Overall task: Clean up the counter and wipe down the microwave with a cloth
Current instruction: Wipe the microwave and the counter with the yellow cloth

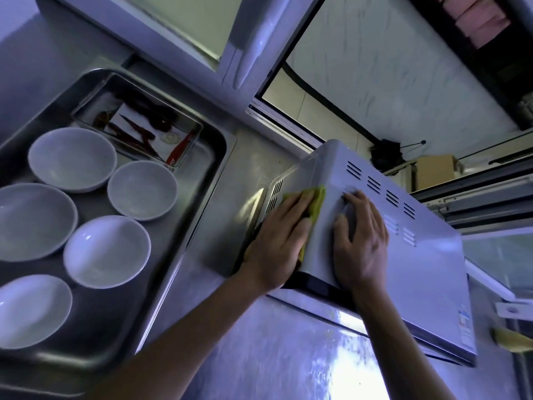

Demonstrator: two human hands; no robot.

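A white microwave [427, 264] with vent slots stands on the steel counter [277, 356] at the right. My left hand [277, 243] presses a yellow-green cloth [317, 197] flat against the microwave's left side, fingers straight. Most of the cloth is hidden under that hand. On the microwave's top my right hand [360, 243] rests flat with its fingers spread, holding nothing.
A large steel tray [202, 180] on the left holds several white bowls [106, 251] and a smaller tray of red chillies [138, 122]. A window frame [288, 122] runs behind the microwave. Something yellow [510, 340] lies at the right edge.
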